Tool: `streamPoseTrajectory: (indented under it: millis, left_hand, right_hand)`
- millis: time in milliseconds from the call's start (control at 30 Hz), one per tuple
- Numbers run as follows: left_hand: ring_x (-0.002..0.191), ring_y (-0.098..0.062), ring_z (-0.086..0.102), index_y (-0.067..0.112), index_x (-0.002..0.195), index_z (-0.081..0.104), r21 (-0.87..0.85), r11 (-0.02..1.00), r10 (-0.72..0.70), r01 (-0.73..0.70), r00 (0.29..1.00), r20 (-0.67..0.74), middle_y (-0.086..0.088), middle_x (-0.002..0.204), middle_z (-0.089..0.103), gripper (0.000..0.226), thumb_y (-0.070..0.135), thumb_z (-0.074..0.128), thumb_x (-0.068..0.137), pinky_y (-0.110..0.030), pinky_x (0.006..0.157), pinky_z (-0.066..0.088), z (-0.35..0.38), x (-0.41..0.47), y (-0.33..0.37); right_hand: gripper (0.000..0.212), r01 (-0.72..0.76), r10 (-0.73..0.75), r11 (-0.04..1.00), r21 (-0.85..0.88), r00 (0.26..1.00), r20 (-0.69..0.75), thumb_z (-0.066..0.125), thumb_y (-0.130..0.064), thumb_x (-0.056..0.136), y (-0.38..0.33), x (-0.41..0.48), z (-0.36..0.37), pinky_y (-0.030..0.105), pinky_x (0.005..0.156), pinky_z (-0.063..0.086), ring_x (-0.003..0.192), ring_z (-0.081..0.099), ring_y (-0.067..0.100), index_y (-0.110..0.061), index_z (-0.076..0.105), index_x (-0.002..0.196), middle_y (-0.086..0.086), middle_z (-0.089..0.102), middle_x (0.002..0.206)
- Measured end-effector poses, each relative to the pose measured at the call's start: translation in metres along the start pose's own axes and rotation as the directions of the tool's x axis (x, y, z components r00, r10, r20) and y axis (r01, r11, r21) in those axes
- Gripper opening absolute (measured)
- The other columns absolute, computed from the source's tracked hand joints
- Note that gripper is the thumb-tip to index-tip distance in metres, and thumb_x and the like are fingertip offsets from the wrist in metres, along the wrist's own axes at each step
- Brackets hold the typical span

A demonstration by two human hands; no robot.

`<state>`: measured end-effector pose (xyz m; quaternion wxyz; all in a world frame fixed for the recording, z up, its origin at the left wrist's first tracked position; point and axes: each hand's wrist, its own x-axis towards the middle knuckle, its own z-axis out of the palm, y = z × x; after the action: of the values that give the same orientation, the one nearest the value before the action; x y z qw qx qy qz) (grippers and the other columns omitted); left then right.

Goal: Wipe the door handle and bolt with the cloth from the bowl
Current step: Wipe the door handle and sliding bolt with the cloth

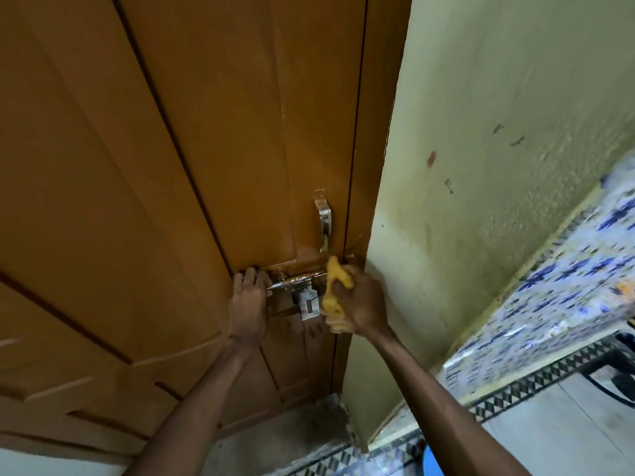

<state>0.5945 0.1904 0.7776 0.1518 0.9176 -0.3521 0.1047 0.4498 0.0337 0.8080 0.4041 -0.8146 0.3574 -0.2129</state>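
A brown wooden door carries a shiny metal pull handle near its right edge. Just below runs a horizontal metal sliding bolt with a hasp plate hanging from it. My right hand is shut on a yellow cloth and presses it against the right end of the bolt, at the door's edge. My left hand rests on the door at the bolt's left end, fingers around the bolt's knob end. The bowl is not clearly in view.
A pale green wall juts out right of the door. Blue-and-white patterned tiles line the lower right wall. A black-and-white floor border runs below. A blue object's edge shows at the bottom. A dark frame stands far right.
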Motion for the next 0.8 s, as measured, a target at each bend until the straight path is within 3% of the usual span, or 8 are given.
streamPoseTrajectory:
  millis: [133, 267, 333, 400, 500, 567, 667, 800]
  left_hand:
    - [0.097, -0.033, 0.055, 0.006, 0.104, 0.066, 0.019, 1.0, -0.005, 0.004, 1.0, 0.014, -0.012, 0.107, 0.06, 0.041, -0.01, 0.079, 0.068, -0.043, 0.066, 0.057, -0.006, 0.0, 0.002]
    - [0.101, -0.03, 0.054, 0.011, 0.106, 0.066, 0.035, 0.999, -0.015, 0.013, 0.999, 0.045, -0.008, 0.109, 0.06, 0.033, 0.001, 0.078, 0.076, -0.043, 0.071, 0.057, -0.01, 0.003, 0.001]
    - [0.102, -0.032, 0.055, 0.01, 0.107, 0.067, 0.036, 0.999, -0.01, 0.008, 0.998, 0.06, -0.009, 0.11, 0.061, 0.032, 0.0, 0.076, 0.078, -0.043, 0.071, 0.058, -0.012, 0.003, 0.002]
    - [0.101, -0.035, 0.057, 0.005, 0.108, 0.069, 0.037, 0.999, -0.01, 0.008, 0.998, 0.066, -0.013, 0.11, 0.063, 0.037, -0.005, 0.077, 0.074, -0.045, 0.068, 0.059, -0.013, 0.003, 0.004]
    - [0.095, -0.038, 0.062, 0.001, 0.104, 0.072, 0.063, 0.998, -0.003, -0.001, 0.998, 0.062, -0.015, 0.105, 0.067, 0.046, -0.014, 0.08, 0.061, -0.045, 0.065, 0.061, -0.013, 0.004, 0.004]
    - [0.088, -0.039, 0.065, 0.001, 0.098, 0.074, 0.067, 0.998, 0.004, -0.008, 0.998, 0.055, -0.015, 0.099, 0.069, 0.046, -0.016, 0.082, 0.056, -0.043, 0.063, 0.061, -0.013, 0.005, 0.004]
    - [0.096, -0.04, 0.064, 0.002, 0.104, 0.073, 0.048, 0.999, -0.007, 0.003, 0.996, 0.089, -0.017, 0.105, 0.068, 0.04, -0.014, 0.075, 0.068, -0.045, 0.071, 0.06, -0.016, 0.004, 0.004]
    - [0.097, -0.04, 0.062, 0.003, 0.103, 0.071, 0.089, 0.996, -0.01, 0.003, 0.997, 0.074, -0.016, 0.105, 0.067, 0.04, -0.014, 0.075, 0.067, -0.045, 0.074, 0.059, -0.012, 0.003, 0.006]
  right_hand:
    - [0.039, 0.259, -0.246, 0.922, -0.287, 0.966, 0.081, 0.057, -0.032, 0.096, -0.01, -0.015, 0.037, 0.033, 0.063, 0.061, 0.071, 0.07, 0.013, -0.03, 0.05, 0.134, -0.004, 0.072, 0.085]
    - [0.047, 0.274, -0.255, 0.947, -0.166, 0.958, 0.129, 0.064, -0.026, 0.092, -0.02, -0.023, 0.034, 0.024, 0.074, 0.059, 0.09, 0.072, 0.015, -0.026, 0.052, 0.137, -0.004, 0.074, 0.104]
    - [0.045, 0.228, -0.226, 0.972, -0.065, 0.974, 0.027, 0.063, -0.028, 0.093, -0.034, -0.031, 0.018, 0.017, 0.072, 0.057, 0.088, 0.071, 0.011, -0.025, 0.053, 0.137, -0.009, 0.072, 0.104]
    - [0.047, 0.196, -0.176, 0.978, 0.073, 0.96, -0.218, 0.06, -0.032, 0.095, -0.053, -0.032, 0.002, 0.006, 0.071, 0.05, 0.087, 0.064, 0.003, -0.026, 0.049, 0.14, -0.014, 0.066, 0.104]
    - [0.047, 0.294, -0.244, 0.955, 0.026, 0.836, -0.492, 0.056, -0.035, 0.097, -0.08, -0.009, -0.017, 0.017, 0.082, 0.051, 0.102, 0.06, 0.005, -0.024, 0.048, 0.142, -0.006, 0.067, 0.121]
    - [0.046, 0.285, -0.264, 0.958, -0.034, 0.828, -0.495, 0.056, -0.036, 0.097, -0.087, 0.005, -0.018, 0.014, 0.075, 0.049, 0.094, 0.063, 0.009, -0.021, 0.051, 0.14, 0.003, 0.072, 0.116]
    - [0.045, 0.225, -0.19, 0.974, 0.022, 0.869, -0.457, 0.06, -0.032, 0.096, -0.074, -0.002, 0.001, 0.002, 0.067, 0.041, 0.083, 0.061, 0.005, -0.017, 0.054, 0.137, 0.005, 0.074, 0.104]
    - [0.041, 0.203, -0.168, 0.979, 0.029, 0.873, -0.458, 0.061, -0.033, 0.095, -0.06, -0.009, 0.007, 0.011, 0.072, 0.052, 0.083, 0.067, 0.008, -0.016, 0.06, 0.132, -0.001, 0.074, 0.097]
